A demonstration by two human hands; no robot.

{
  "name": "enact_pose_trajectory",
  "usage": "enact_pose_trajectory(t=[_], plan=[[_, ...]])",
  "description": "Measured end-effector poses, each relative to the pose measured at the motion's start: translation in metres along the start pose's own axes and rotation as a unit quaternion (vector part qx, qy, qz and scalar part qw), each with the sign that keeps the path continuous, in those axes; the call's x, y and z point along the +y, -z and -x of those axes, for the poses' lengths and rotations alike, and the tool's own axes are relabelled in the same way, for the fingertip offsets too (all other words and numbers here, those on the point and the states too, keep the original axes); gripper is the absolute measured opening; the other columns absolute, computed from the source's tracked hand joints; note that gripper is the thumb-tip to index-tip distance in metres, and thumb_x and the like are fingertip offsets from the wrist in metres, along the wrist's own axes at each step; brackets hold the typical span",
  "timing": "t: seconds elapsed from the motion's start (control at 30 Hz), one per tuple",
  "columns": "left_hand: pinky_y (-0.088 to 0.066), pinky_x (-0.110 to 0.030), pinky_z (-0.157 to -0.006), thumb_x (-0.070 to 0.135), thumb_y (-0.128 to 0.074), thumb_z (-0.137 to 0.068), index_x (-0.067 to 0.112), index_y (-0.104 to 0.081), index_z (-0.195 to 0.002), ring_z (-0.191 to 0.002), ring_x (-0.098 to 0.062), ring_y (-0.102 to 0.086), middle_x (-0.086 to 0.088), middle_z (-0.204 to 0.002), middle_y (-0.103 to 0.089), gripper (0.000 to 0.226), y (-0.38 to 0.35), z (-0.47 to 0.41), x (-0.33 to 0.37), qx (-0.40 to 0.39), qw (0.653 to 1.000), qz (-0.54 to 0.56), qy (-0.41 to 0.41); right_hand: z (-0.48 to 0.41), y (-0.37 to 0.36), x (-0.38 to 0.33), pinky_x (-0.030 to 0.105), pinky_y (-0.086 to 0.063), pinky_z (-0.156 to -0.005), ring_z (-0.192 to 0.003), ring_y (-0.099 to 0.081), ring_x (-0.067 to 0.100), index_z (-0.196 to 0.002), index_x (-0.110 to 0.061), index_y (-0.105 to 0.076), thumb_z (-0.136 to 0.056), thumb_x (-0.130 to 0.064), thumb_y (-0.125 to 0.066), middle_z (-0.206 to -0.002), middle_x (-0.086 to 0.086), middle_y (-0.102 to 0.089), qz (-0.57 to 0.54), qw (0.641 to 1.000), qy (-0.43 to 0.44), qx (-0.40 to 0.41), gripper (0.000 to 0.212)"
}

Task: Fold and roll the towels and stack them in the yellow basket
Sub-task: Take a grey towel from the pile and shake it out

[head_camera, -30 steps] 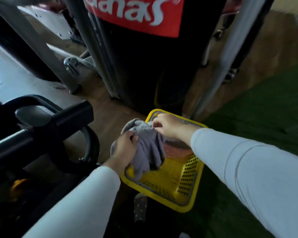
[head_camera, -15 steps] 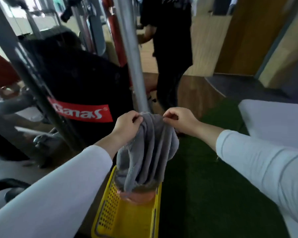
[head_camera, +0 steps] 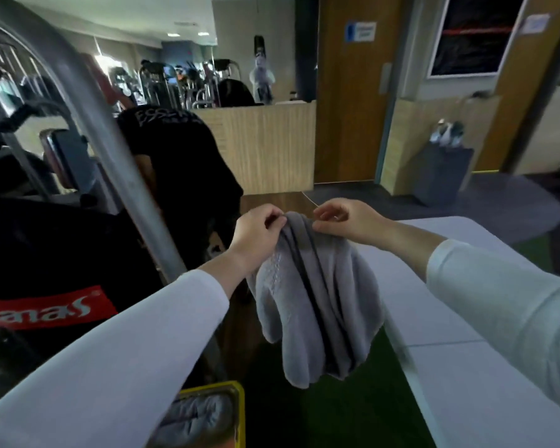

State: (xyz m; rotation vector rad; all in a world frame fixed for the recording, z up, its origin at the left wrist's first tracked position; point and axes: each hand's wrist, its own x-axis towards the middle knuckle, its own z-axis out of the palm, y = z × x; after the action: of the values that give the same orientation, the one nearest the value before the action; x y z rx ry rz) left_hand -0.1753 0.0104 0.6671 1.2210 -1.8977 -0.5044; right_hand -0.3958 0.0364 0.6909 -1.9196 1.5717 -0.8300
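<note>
Grey towel (head_camera: pixel 314 302) under both hands (head_camera: pixel 259 229) (head_camera: pixel 348 221)

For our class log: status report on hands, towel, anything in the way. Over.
Left hand and right hand pinch grey towel at top edge. Towel hangs bunched, out of yellow basket. White table close at right.

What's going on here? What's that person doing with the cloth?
A person in white sleeves holds a gray towel up in the air. The left hand and the right hand each pinch its top edge, and it hangs down bunched, not folded yet. Below sits the yellow basket with another grayish towel inside. A white table stands on the right.
</note>
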Motion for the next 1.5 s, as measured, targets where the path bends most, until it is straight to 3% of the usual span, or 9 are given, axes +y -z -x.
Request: enact_pose_trajectory(t=[0.13, 0.23, 0.5, 0.7, 0.87, 1.03, 1.2, 1.33, 1.5], plan=[[-0.038, -0.007, -0.07, 0.023, -0.061, -0.095, 0.025, -0.066, -0.089, -0.081, 0.001, -0.057, 0.014, -0.085, -0.064, 0.008, -0.029, -0.021, 0.023, -0.021, 0.998, 0.017, -0.053, 0.002, 0.011, 0.021, 0.019, -0.042, -0.075, -0.086, -0.058, 0.002, -0.107, -0.025, -0.071, -0.09, -0.039, -0.068, -0.096, -0.009, -0.067, 0.068, 0.997, -0.026, 0.024, 0.022], [-0.036, -0.002, -0.067, 0.021, -0.063, -0.093, 0.028, -0.063, -0.083, -0.079, 0.006, -0.056, 0.017, -0.082, -0.063, 0.012, -0.045, -0.038, 0.028, -0.026, 0.997, 0.033, -0.07, -0.006, 0.026, 0.042, 0.022, -0.043, -0.074, -0.089, -0.06, 0.005, -0.1, -0.027, -0.073, -0.094, -0.036, -0.064, -0.093, -0.009, -0.068, 0.037, 0.997, -0.051, 0.043, 0.014], [-0.044, -0.006, -0.067, 0.021, -0.063, -0.094, 0.029, -0.065, -0.087, -0.084, 0.002, -0.063, 0.016, -0.086, -0.067, 0.011, -0.076, -0.128, 0.022, -0.024, 0.996, 0.057, -0.071, -0.078, 0.078, 0.076, 0.027, -0.054, -0.083, -0.094, -0.066, 0.008, -0.11, -0.025, -0.075, -0.093, -0.039, -0.064, -0.102, -0.01, -0.072, -0.023, 0.997, -0.065, 0.04, 0.024], [-0.046, -0.014, -0.072, 0.02, -0.061, -0.095, 0.028, -0.064, -0.086, -0.083, -0.001, -0.063, 0.015, -0.085, -0.067, 0.012, -0.092, -0.193, 0.011, -0.02, 0.996, 0.046, -0.074, -0.137, 0.096, 0.092, 0.017, -0.046, -0.075, -0.093, -0.062, 0.003, -0.113, -0.025, -0.073, -0.095, -0.037, -0.061, -0.102, -0.014, -0.069, 0.002, 0.998, -0.042, 0.051, 0.025], [-0.046, -0.011, -0.074, 0.019, -0.063, -0.094, 0.023, -0.069, -0.09, -0.085, 0.001, -0.063, 0.012, -0.087, -0.068, 0.008, -0.099, -0.231, 0.005, -0.049, 0.992, 0.035, -0.108, -0.169, 0.104, 0.108, 0.025, -0.048, -0.086, -0.09, -0.061, 0.002, -0.115, -0.023, -0.072, -0.095, -0.035, -0.062, -0.1, -0.012, -0.067, 0.02, 0.996, -0.068, 0.045, 0.026], [-0.046, -0.005, -0.071, 0.019, -0.063, -0.094, 0.029, -0.066, -0.086, -0.082, 0.005, -0.062, 0.015, -0.084, -0.068, 0.013, -0.103, -0.254, 0.004, -0.036, 0.991, 0.052, -0.122, -0.19, 0.108, 0.113, 0.024, -0.048, -0.081, -0.089, -0.061, 0.005, -0.111, -0.026, -0.071, -0.095, -0.039, -0.06, -0.102, -0.009, -0.067, -0.027, 0.993, -0.097, 0.054, 0.023], [-0.047, -0.007, -0.073, 0.019, -0.064, -0.094, 0.028, -0.068, -0.086, -0.082, 0.003, -0.063, 0.015, -0.084, -0.068, 0.012, -0.098, -0.276, 0.001, -0.029, 0.988, 0.045, -0.147, -0.215, 0.11, 0.098, 0.018, -0.05, -0.074, -0.094, -0.065, 0.003, -0.119, -0.027, -0.066, -0.09, -0.046, -0.065, -0.107, -0.013, -0.068, -0.066, 0.995, -0.043, 0.066, 0.035], [-0.047, -0.006, -0.072, 0.019, -0.064, -0.093, 0.028, -0.069, -0.086, -0.082, 0.004, -0.063, 0.015, -0.083, -0.068, 0.013, -0.099, -0.291, -0.009, -0.019, 0.988, 0.049, -0.145, -0.239, 0.104, 0.101, 0.023, -0.053, -0.079, -0.088, -0.068, 0.006, -0.105, -0.018, -0.075, -0.091, -0.029, -0.068, -0.097, -0.007, -0.073, -0.046, 0.996, -0.013, 0.08, 0.018], [-0.047, -0.008, -0.074, 0.021, -0.066, -0.093, 0.027, -0.072, -0.087, -0.083, 0.005, -0.063, 0.016, -0.085, -0.07, 0.01, -0.104, -0.321, -0.019, -0.02, 0.988, 0.058, -0.139, -0.275, 0.093, 0.105, 0.023, -0.05, -0.082, -0.095, -0.064, 0.005, -0.114, -0.023, -0.071, -0.092, -0.043, -0.064, -0.103, -0.008, -0.07, -0.04, 0.998, -0.025, 0.033, 0.03]])
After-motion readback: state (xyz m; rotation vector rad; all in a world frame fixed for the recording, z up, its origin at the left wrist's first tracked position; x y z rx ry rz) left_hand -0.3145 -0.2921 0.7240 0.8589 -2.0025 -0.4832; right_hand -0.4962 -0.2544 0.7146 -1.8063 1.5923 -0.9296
